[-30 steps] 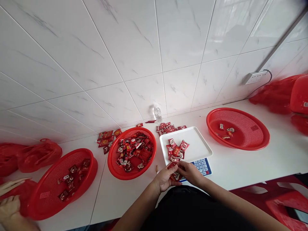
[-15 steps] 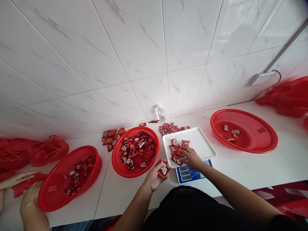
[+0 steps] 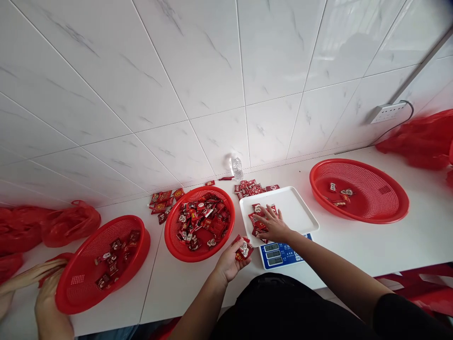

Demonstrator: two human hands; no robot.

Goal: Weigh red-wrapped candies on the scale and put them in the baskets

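Note:
My left hand (image 3: 229, 260) is closed on red candy packets (image 3: 244, 249) with white lettering, just off the front left corner of the white scale tray (image 3: 297, 208). On that tray, my right hand (image 3: 273, 226) lies with its fingers spread over several small red packets (image 3: 257, 218), partly covering them. Whether it grips any of them I cannot tell; the fingers look outstretched. Below the tray shows the blue panel of the digital scale (image 3: 279, 255). A red basket (image 3: 170, 236) full of similar packets stands left of my left hand.
Another red basket (image 3: 399, 208) at the right holds a few packets. At left, a third basket (image 3: 136, 269) is beside a co-worker's hands (image 3: 47, 288). Loose packets (image 3: 249, 188) and a clear bottle (image 3: 237, 167) lie near the wall. Red bags (image 3: 421, 141) and a power strip (image 3: 387, 112) are at right.
My right hand has spread its fingers and shifted slightly left over the packets on the tray. My left hand, still holding its packets, has moved slightly right. The co-worker's hands have also moved.

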